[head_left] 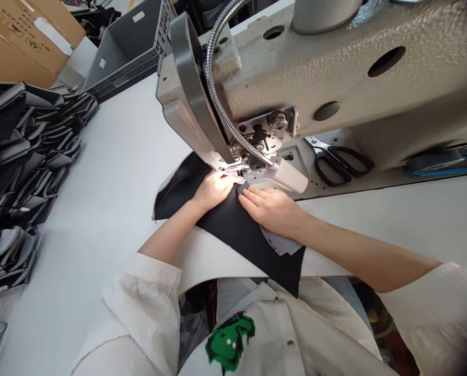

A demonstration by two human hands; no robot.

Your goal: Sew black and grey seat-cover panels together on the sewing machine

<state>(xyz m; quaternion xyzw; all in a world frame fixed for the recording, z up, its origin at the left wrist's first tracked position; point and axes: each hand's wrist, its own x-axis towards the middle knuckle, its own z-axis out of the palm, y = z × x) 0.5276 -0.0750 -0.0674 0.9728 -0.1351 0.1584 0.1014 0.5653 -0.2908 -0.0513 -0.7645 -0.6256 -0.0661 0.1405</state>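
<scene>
A black fabric piece (229, 222) with a grey underside lies across the white table at the sewing machine (253, 146), one corner hanging over the front edge. Close beside the needle area, my left hand (214, 189) is closed on the fabric, its fingertips at the lit presser foot. My right hand (272, 209) grips a folded part of the same fabric just to the right, fingers together; its thumb is hidden. A grey mesh-like part (280, 243) shows below my right palm. The needle itself is hard to make out.
Black-handled scissors (337, 163) rest on the machine bed, near a blurred dark object with a blue edge (445, 166). Stacked dark fabric pieces (25, 141) line the left side. Behind stand a grey crate (127, 52) and a cardboard box (30, 42).
</scene>
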